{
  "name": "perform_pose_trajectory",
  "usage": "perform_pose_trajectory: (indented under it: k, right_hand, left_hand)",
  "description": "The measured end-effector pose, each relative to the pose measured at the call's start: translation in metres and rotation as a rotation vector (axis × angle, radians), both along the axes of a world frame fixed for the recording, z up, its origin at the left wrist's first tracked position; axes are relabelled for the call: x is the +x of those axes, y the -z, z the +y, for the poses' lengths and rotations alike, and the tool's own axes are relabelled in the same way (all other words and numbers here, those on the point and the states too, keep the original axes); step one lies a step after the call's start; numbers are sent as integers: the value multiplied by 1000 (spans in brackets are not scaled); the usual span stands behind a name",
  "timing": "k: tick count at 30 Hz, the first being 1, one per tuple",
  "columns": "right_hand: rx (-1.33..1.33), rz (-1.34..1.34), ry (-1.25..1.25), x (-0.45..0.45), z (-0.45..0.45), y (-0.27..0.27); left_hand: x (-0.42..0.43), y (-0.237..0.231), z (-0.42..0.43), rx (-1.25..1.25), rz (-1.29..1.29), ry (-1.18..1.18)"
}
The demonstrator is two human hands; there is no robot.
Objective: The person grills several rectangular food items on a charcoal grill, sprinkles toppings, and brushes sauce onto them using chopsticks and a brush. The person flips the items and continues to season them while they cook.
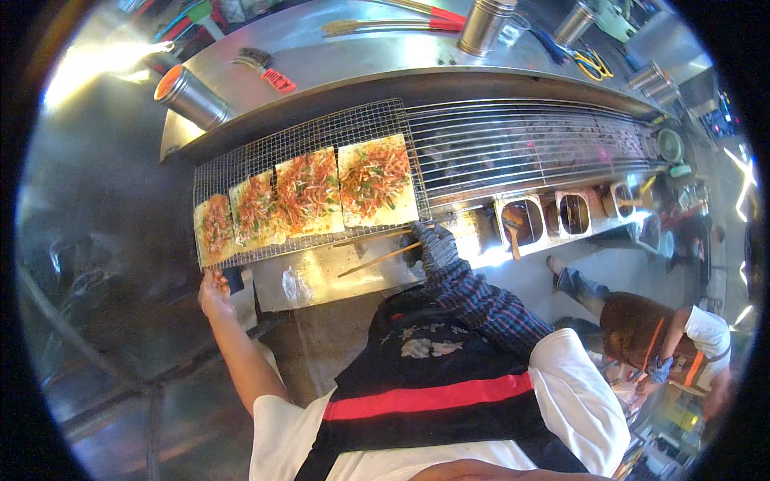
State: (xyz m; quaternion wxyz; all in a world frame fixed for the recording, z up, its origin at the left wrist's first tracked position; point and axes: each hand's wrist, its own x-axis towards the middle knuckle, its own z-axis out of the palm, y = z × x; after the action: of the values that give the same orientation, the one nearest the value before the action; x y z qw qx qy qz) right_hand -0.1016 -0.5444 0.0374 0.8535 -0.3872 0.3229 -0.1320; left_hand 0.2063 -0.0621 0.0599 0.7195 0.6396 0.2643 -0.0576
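Note:
Several flat, pale sheets of food with shredded orange-red and green topping, one of them [378, 180] at the right end, lie in a row on a wire mesh rack [361, 123] over the grill. My left hand [215, 294] is bare, its fingers closed on the rack's near left corner. My right hand [438, 246], in a grey glove with a plaid sleeve above it, is at the rack's near right corner and grips thin wooden chopsticks [380, 260], which point left over the steel ledge. Whether its fingers also hold the rack is hard to tell.
Right of the rack run grill bars [481, 144]. Sauce pans [532, 210], one with a brush [513, 234], line the near edge. Beyond the grill are a wire brush [264, 69], steel canisters [486, 27], red-handled tongs [397, 25] and yellow-handled scissors [592, 63]. A co-worker [637, 330] stands at right.

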Motion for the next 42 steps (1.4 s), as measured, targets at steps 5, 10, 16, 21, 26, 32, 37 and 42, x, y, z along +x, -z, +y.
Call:
perform_pose_trajectory:
  k: [5, 10, 16, 21, 26, 32, 37, 42]
  right_hand:
    - [-86, 129, 156, 7, 13, -2]
    - [-123, 218, 252, 14, 17, 6]
    - [-335, 454, 352, 25, 15, 21]
    - [-511, 711, 413, 29, 40, 6]
    - [-833, 673, 524, 12, 165, -7]
    - [-236, 322, 567, -19, 328, -10]
    - [-164, 350, 563, -49, 403, -6]
    - [-189, 311, 629, -87, 434, 13]
  left_hand:
    - [18, -17, 29, 53, -34, 142]
    - [21, -25, 42, -111, -4, 357]
    - [19, -45, 41, -143, 43, 394]
    - [24, -50, 46, -130, 46, 539]
    - [29, -46, 58, -138, 15, 611]
    - [27, -46, 62, -109, 26, 667]
    - [32, -23, 52, -201, 45, 635]
    - [51, 21, 39, -319, 78, 582]
